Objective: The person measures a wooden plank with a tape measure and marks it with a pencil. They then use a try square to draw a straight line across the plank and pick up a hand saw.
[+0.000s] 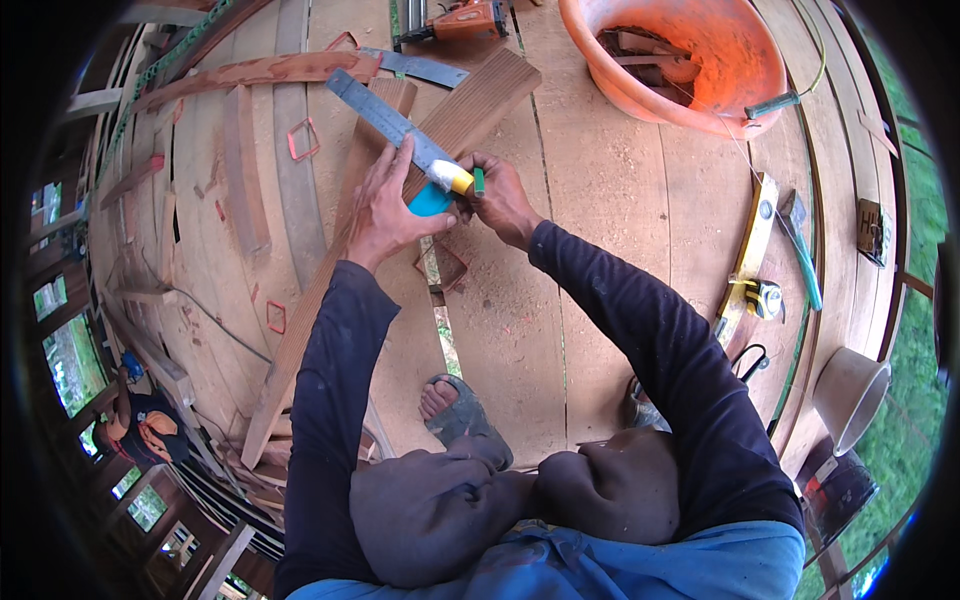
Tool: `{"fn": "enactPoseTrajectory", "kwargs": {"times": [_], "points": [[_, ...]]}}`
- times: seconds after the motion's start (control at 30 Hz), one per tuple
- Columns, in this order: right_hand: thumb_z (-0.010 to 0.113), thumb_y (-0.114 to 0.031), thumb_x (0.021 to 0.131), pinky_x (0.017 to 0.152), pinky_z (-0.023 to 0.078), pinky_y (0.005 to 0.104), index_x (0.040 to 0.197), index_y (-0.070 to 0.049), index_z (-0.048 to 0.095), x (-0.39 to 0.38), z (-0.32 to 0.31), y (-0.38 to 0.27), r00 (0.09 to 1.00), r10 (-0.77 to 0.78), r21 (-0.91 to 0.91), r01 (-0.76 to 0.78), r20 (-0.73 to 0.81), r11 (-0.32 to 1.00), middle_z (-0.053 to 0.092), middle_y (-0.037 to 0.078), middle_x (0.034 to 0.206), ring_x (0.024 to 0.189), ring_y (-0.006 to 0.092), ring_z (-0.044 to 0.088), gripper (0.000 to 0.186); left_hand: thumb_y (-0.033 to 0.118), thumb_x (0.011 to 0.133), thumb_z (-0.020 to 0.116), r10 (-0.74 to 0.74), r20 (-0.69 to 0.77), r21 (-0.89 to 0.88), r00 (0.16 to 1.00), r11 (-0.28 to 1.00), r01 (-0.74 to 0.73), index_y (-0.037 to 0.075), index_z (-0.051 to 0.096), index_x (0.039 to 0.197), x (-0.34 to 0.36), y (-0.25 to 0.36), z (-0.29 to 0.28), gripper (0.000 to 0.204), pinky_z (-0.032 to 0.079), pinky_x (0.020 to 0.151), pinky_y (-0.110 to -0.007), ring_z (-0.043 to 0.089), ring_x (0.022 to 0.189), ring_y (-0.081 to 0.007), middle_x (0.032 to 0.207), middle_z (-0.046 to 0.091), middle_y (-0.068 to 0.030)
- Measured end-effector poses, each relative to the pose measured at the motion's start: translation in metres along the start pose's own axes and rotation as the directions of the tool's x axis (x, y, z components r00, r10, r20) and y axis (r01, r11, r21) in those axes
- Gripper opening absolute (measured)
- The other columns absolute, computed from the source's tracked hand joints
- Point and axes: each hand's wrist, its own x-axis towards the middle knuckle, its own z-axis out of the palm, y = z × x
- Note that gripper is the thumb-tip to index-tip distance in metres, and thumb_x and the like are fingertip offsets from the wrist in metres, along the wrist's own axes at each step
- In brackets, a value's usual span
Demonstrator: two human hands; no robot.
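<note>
A try square with a scaled metal blade (378, 108) lies slantwise over two crossing timbers. Its near end has a white and yellow part (450, 177), with a blue piece (431, 200) beside it. My left hand (385, 210) grips the square, fingers along the blade and thumb by the blue piece. Closed at the yellow end, my right hand (505, 205) has a small green piece (478, 182) at its fingers; its kind is unclear. Beneath are a long timber (305, 345) and a shorter wooden piece (490, 95) angled up to the right.
An orange tub (735, 60) with wood scraps stands far right. A nail gun (465, 20) and a metal blade (425, 68) lie at the far side. On the right are a yellow level (750, 240), a tape measure (765, 299) and a hammer (803, 250). Someone else (145, 425) is at left.
</note>
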Motion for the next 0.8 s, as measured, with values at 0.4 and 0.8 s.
{"fn": "enactPoseTrajectory", "kwargs": {"times": [0.4, 0.8], "points": [[0.079, -0.066, 0.063, 0.051, 0.052, 0.0246, 0.104, -0.003, 0.054, 0.000, -0.007, 0.001, 0.995, -0.077, -0.021, 0.078, 0.066, 0.997, 0.061, 0.004, 0.081, 0.061, 0.0110, 0.062, 0.079, 0.039, 0.059, 0.091, -0.009, 0.008, -0.001, 1.000, 1.000, 0.009, 0.006, 0.026, 0.156, 0.003, 0.004, -0.001, 0.121, 0.033, 0.117, -0.048, 0.036, 0.142, -0.0419, 0.153, 0.034, -0.0290], [0.074, -0.046, 0.076, 0.050, 0.048, 0.0245, 0.099, -0.003, 0.057, 0.002, -0.008, -0.001, 0.995, -0.083, -0.045, 0.085, 0.059, 0.995, 0.061, 0.004, 0.075, 0.060, 0.0101, 0.060, 0.052, 0.050, 0.061, 0.089, 0.012, -0.010, 0.002, 1.000, 1.000, -0.012, 0.012, 0.022, 0.159, 0.002, 0.000, 0.002, 0.124, 0.035, 0.110, -0.058, 0.036, 0.142, -0.0412, 0.155, 0.034, -0.0249]]}}
